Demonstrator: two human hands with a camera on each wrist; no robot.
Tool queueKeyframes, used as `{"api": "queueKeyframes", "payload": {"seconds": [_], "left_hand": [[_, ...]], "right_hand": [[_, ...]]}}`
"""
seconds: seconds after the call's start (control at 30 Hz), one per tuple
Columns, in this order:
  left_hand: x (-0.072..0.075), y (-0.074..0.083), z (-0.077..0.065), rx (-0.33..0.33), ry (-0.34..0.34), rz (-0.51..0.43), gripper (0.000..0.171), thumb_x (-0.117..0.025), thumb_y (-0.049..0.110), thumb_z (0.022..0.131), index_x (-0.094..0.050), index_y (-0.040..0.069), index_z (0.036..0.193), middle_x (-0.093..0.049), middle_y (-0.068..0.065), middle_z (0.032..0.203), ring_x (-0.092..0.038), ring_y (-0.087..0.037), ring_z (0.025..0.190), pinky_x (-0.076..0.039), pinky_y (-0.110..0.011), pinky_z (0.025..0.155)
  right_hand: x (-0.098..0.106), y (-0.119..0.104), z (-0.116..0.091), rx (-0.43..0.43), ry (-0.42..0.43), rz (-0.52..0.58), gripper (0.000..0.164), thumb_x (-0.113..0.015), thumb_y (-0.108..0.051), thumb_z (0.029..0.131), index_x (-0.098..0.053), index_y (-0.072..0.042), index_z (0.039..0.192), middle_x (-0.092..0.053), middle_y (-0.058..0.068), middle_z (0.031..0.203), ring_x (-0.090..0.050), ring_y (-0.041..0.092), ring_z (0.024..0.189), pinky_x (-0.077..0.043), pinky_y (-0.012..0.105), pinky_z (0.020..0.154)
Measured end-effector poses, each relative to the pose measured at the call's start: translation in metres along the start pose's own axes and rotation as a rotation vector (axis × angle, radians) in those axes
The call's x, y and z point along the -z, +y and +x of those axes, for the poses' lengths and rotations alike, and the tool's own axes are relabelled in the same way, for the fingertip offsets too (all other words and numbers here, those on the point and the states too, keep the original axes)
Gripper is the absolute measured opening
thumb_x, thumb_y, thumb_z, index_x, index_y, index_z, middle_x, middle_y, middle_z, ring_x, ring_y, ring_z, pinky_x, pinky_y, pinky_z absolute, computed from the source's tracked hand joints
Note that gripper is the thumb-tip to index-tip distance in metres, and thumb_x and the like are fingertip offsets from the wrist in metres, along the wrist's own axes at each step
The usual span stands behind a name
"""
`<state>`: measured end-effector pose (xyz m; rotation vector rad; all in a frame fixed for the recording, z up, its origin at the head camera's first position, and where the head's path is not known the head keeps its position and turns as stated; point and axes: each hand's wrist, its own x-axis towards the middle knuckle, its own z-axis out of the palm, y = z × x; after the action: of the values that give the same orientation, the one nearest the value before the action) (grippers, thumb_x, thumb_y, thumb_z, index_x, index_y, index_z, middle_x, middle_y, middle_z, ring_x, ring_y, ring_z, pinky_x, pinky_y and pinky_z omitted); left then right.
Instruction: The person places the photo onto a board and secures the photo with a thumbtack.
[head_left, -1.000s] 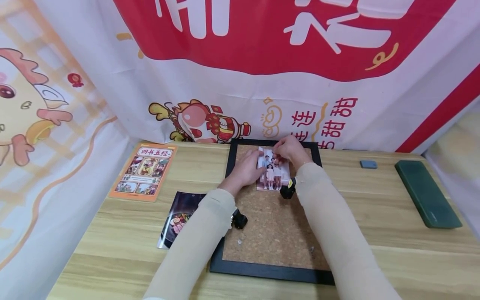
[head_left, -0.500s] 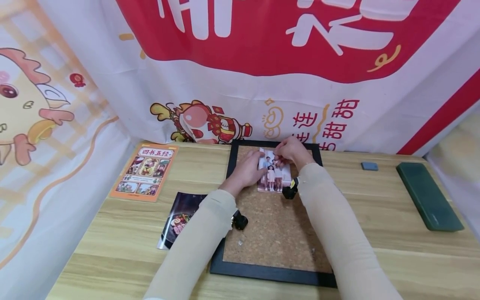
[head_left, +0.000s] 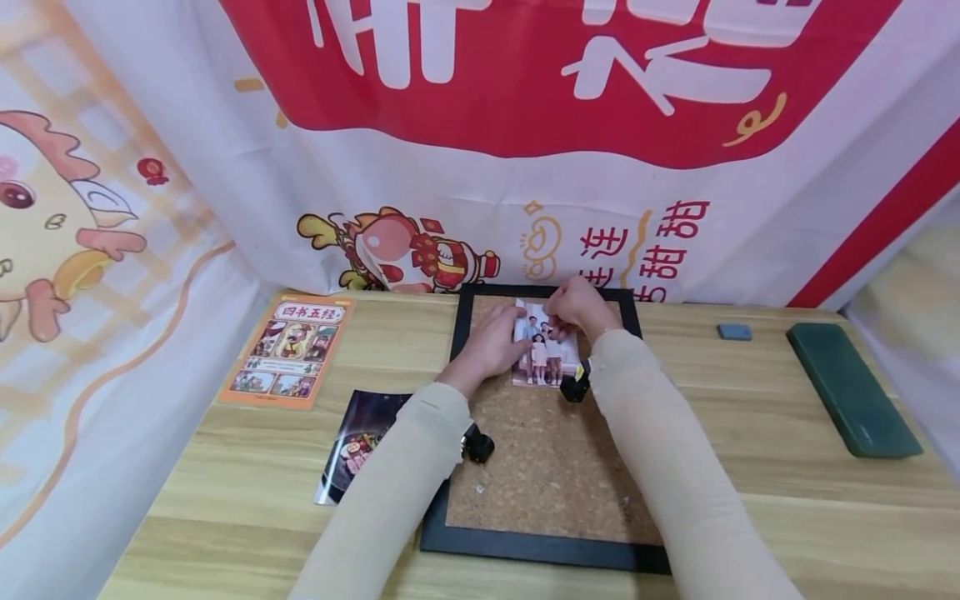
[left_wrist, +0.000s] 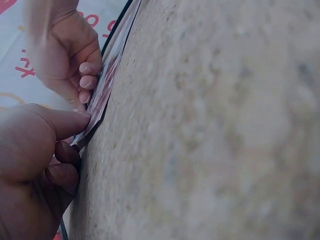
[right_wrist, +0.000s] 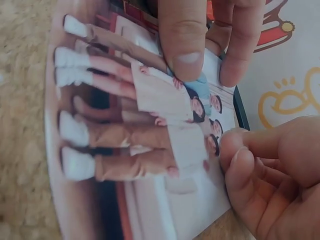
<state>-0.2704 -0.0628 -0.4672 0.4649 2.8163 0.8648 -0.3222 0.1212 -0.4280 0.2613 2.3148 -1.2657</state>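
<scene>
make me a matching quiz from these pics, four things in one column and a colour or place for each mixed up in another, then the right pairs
Things:
1. photo
2. comic-style booklet
3. small block
4. long case

Colour or place:
A. dark green
B. orange-bordered
C. on the cork board
D. blue

Right pairs: 1-C, 2-B, 3-D, 4-A

Right wrist view's lower edge clips the photo (right_wrist: 145,135) — left sleeve (head_left: 393,492) partly hides the dark booklet (head_left: 360,442).

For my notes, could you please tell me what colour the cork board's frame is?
Black; the frame shows best in the head view.
</scene>
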Motion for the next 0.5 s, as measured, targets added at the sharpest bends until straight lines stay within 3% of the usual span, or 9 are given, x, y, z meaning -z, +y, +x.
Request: {"api": "queueKeyframes", "payload": {"seconds": [0.2,0.5], "left_hand": [[0.003,0.004,-0.005,0.017,-0.011,-0.042,0.06,-0.071,0.026,0.104,-0.05,0.007,0.157,-0.049,-0.017,0.159,-0.049,-0.033,0.15,-0.038,-0.047,0.129],[0.004,0.005,-0.003,0.095,-0.029,-0.074,0.062,-0.072,0.028,0.104,-0.049,0.014,0.16,-0.042,-0.016,0.161,-0.047,-0.035,0.15,-0.038,-0.051,0.128]], "right_hand": [[0.0,0.012,-0.002,0.013,0.02,-0.006,0.013,-0.059,-0.011,0.11,-0.062,0.0,0.116,-0.067,0.01,0.087,-0.066,0.018,0.061,-0.059,0.03,0.059],[0.003,0.03,-0.017,0.138,0.02,-0.047,0.016,-0.058,-0.014,0.11,-0.064,-0.001,0.119,-0.067,0.01,0.088,-0.066,0.019,0.066,-0.059,0.03,0.061]]}}
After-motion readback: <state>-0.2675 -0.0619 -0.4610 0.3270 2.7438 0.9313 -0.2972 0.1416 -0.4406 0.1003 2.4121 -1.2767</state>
